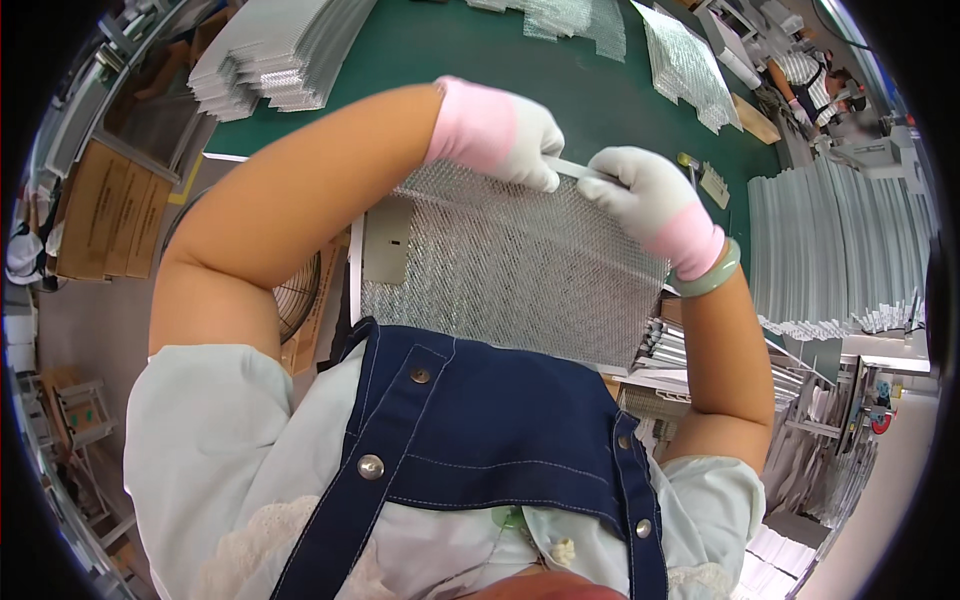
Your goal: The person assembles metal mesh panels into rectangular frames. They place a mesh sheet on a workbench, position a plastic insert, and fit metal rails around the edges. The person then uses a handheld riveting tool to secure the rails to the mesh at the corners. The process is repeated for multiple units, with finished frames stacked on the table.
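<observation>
We held the rectangular silver wire-mesh panel [510,265] upright above the green table [450,50]. Our left hand [515,135] and right hand [640,190] pinched a thin metal edge strip [572,168] onto its top rim; the other edges looked unframed.

- Mesh [510,270]: a rectangular sheet of fine silver metal mesh, held flat before my chest, over the edge of the green table; its near edge lies against my blue apron, its far edge is raised to my hands.
- Strip [572,168]: a narrow, pale metal strip lying along the far edge of the mesh, spanning the gap between my two hands.
- Left hand [520,140] and right hand [640,185]: in white gloves with pink cuffs, each pinching one end of the strip.
</observation>
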Available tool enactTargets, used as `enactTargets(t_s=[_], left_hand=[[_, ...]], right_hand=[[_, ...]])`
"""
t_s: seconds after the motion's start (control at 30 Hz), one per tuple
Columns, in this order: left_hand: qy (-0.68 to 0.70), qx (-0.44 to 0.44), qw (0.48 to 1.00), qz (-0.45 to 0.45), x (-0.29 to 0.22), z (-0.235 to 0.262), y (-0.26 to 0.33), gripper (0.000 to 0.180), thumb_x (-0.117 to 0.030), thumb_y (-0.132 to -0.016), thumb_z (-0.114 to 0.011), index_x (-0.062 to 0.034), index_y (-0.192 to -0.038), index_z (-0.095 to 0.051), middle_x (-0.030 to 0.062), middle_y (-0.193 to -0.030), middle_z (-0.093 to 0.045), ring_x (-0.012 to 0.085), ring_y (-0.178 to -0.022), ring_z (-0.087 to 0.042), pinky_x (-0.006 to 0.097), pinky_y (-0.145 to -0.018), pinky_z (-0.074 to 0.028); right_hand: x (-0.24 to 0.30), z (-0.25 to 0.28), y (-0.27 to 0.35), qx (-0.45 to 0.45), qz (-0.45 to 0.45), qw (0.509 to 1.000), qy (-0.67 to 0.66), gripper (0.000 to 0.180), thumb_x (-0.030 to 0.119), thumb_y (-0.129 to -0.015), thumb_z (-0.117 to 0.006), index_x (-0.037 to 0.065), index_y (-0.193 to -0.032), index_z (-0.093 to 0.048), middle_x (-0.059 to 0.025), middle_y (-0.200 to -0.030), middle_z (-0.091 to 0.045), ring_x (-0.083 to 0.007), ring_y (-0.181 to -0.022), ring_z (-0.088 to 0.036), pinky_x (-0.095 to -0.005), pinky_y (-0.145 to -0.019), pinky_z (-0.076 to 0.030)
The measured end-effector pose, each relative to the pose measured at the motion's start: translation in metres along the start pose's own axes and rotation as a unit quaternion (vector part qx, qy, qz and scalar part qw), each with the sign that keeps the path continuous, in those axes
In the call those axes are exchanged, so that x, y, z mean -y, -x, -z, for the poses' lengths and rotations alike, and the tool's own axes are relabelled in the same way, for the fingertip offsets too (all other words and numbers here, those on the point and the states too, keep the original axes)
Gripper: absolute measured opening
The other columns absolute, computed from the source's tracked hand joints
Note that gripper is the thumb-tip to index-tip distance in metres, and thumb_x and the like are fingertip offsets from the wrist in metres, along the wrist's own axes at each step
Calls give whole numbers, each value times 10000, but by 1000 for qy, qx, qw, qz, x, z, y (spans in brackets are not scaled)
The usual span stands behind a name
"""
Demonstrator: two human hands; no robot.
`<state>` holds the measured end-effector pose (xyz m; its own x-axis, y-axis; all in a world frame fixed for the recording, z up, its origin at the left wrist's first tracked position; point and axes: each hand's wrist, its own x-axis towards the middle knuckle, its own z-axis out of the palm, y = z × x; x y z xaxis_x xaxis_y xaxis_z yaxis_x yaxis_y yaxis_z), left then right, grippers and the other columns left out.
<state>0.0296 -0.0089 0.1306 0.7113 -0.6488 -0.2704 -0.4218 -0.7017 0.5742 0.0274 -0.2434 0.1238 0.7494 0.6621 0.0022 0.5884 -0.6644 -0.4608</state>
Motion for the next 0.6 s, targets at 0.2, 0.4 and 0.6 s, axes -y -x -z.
enactTargets(t_s=[0.2, 0.4, 0.6], left_hand=[[29, 53, 998, -3, -14, 4, -26, 326, -300, -846, -725, -15, -1004, -715, 61, -811, -694, 180, -759, -643, 333, -711, -492], [49, 77, 996, -25, -14, 4, -24, 325, -305, -830, -744, -19, -983, -716, 50, -782, -675, 163, -743, -628, 326, -700, -484], [9, 88, 996, 4, -22, 10, -23, 300, -284, -820, -750, -19, -957, -712, 56, -772, -673, 160, -729, -626, 325, -693, -488]], right_hand=[[5, 29, -8, 123, -100, 984, -78, 302, 262, -872, -741, -29, -946, -711, -87, -737, -659, -159, -702, -596, -319, -674, -487], [6, 36, -12, 159, -114, 977, -84, 324, 285, -851, -777, -20, -949, -732, -57, -746, -669, -135, -713, -596, -302, -679, -487], [7, 34, -14, 145, -88, 984, -61, 330, 299, -853, -780, -15, -942, -734, -73, -739, -668, -148, -704, -606, -310, -683, -491]])
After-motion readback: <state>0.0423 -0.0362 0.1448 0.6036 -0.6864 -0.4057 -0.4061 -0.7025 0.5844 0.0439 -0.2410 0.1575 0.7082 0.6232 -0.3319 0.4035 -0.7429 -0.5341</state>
